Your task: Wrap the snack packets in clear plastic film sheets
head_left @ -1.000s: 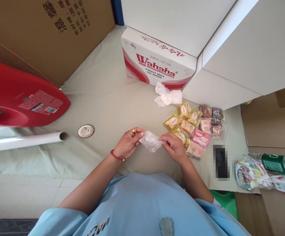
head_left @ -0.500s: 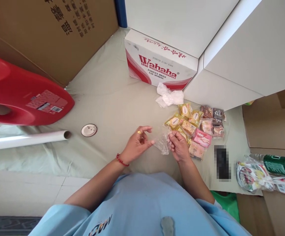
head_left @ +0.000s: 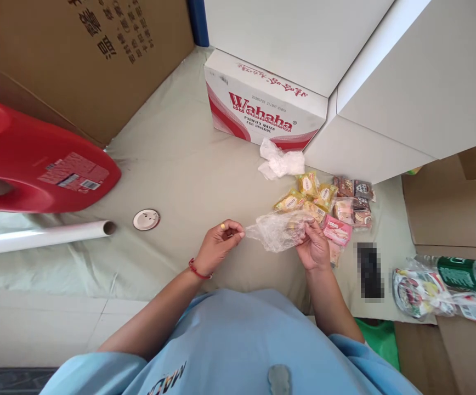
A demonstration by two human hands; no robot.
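The person's left hand (head_left: 218,245) pinches one end of a clear plastic bag (head_left: 279,232) and the right hand (head_left: 315,247) has its grip on the other end, the bag being stretched before the snack packets (head_left: 326,196), partly hiding them.

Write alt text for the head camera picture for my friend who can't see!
The left hand and right hand hold thin clear plastic spread between them above a pale cloth. Wrapped snacks lie partly behind the plastic, with a Wahaha box farther back.

You have soft, bright light; your clear plastic bag (head_left: 281,231) glints; edges stretch; dark object (head_left: 370,271), perhaps a phone, pixelated.
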